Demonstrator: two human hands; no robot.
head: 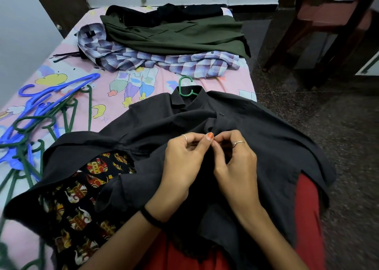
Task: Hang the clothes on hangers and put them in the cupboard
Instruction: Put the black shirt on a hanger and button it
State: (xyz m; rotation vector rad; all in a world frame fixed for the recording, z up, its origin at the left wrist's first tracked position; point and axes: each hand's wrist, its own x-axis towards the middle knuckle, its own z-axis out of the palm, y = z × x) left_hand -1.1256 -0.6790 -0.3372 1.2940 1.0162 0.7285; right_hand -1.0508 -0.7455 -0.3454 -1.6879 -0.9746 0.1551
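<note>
Both hands meet at the front opening of a black shirt [256, 138], which lies across the person's lap and the near end of the bed [67, 71], a green hanger hook [184, 86] poking from its collar. The left hand [182, 163] and right hand [235, 163] each have curled fingers pinching the fabric, fingertips almost touching. A dark label inside the checked shirt [143, 58] collar is too small to read.

The near black shirt [256, 138] is matt, soft woven cloth; the green hanger [185, 86] hook at its collar is glossy plastic. Blue and green hangers [41, 114] at left look smooth plastic too. The bedsheet [98, 89] is printed cotton-like cloth, the floor [338, 116] speckled polished stone, the far chair [328, 23] dark wood.
</note>
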